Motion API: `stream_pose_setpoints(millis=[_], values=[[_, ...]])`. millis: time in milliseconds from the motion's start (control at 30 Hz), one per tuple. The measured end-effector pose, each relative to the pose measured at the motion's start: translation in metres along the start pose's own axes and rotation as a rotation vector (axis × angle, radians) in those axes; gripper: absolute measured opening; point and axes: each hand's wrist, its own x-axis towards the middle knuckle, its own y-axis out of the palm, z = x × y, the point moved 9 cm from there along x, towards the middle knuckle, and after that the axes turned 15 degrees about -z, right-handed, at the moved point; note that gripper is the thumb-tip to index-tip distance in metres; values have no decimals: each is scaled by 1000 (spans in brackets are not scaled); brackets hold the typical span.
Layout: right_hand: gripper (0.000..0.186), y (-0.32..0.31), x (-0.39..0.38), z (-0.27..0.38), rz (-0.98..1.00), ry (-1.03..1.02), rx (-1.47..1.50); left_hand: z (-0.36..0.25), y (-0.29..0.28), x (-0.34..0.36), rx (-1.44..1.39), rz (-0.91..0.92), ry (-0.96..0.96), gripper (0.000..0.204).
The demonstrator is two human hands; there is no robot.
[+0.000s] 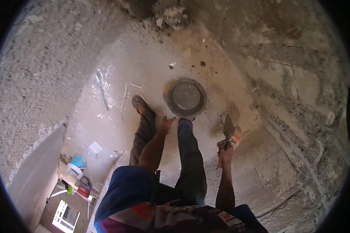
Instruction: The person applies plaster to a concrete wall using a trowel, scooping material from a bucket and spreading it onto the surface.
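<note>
My right hand [225,152] is closed around a pointed trowel [229,126], its grey blade pointing away from me. Right beside the blade is a bottle-like container [236,139] with a white and orange label; whether my fingers hold it too, I cannot tell. Between my legs, my left hand [166,125] hangs with nothing visible in it and a finger stretched toward the tub. A round dark tub [202,110] stands on the floor just ahead of my foot. Grey wet-looking mix [185,96] lies inside it.
Rough plastered walls rise at left and right, with a block ledge [256,163] near my right arm. Plastic scraps [102,91] and a white piece [95,147] litter the floor. A blue and white bucket [76,165] stands lower left, near a red object [84,188].
</note>
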Motion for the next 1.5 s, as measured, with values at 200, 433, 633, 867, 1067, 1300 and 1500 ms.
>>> stream_pose_setpoints(millis=[200,433,633,867,1067,1300,1500], values=[[16,32,18,-64,-34,-201,-159,32,69,60,-399,110,-313,103],[23,54,-3,-54,11,101,-110,-13,37,93,-675,-212,97,88],[25,72,3,-52,61,23,20,-57,2,169,-18,-71,483,76],[20,75,-7,-74,32,111,38,-98,25,142,201,39,440,63],[19,70,-13,-80,34,53,-43,-105,43,125,-155,72,486,37],[25,53,2,-83,-43,-232,-285,-87,52,88,-49,16,472,19],[28,44,0,62,50,-516,-766,-80,-15,10,-85,-159,479,17]])
